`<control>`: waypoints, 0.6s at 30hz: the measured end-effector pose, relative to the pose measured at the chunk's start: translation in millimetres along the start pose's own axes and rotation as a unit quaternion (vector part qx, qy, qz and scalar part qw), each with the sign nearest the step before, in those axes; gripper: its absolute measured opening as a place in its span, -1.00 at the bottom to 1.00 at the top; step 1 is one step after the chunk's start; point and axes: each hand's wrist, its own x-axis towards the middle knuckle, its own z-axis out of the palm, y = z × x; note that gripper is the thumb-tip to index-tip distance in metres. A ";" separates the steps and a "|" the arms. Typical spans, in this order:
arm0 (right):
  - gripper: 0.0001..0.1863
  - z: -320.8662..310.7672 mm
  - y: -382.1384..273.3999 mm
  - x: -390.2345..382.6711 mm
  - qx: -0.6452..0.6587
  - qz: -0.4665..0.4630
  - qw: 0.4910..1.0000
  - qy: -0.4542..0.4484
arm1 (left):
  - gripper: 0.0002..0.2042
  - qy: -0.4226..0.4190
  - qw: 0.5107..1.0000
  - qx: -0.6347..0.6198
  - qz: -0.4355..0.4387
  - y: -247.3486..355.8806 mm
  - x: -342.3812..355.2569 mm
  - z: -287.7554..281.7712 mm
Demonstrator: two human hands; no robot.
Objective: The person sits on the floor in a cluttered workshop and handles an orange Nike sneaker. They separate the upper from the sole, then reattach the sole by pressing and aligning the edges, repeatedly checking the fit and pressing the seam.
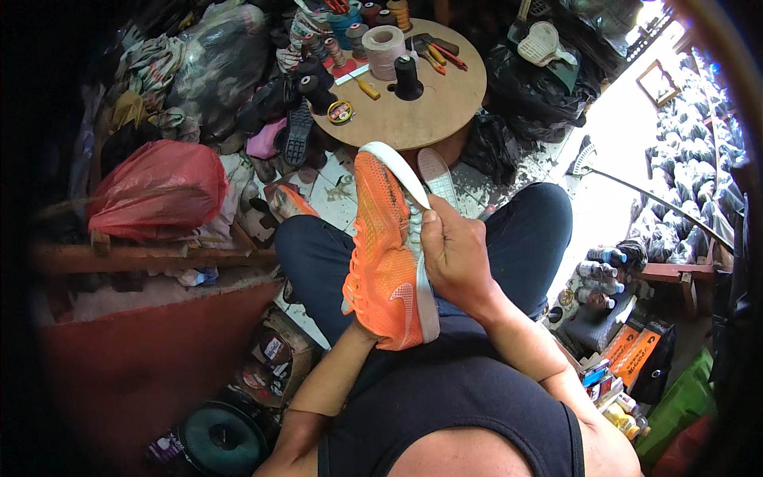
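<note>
An orange sneaker with a white sole stands toe-up above my lap. Its white sole is parted from the upper along the forefoot, and pale ragged glue or thread shows in the gap. My right hand is closed on the sole's edge at mid-length, thumb against the side near the upper. The left wrist runs up behind the heel of the sneaker, so my left hand's fingers are hidden by it. Just past the toe, a loose pale sole lies on the floor. Another orange shoe lies left of my knee.
Ahead stands a round wooden table with thread spools, a white roll, a yellow-handled tool and pliers. A red plastic bag sits left. Bottles and orange boxes are at right. A long stick leans across there.
</note>
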 end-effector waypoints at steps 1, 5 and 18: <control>-0.87 0.4 0.0 0.4 0.001 -0.001 1.000 -0.004 | -0.45 0.000 1.000 0.014 0.013 2.0 0.3 1.4; -0.87 2.8 -2.3 -0.5 -0.024 -0.009 0.999 -0.026 | -0.45 0.042 0.996 0.070 0.024 15.1 10.2 19.8; -0.85 0.1 6.9 2.8 -0.064 0.037 0.996 -0.046 | -0.55 0.095 0.988 -0.101 -0.064 -13.0 57.0 1.2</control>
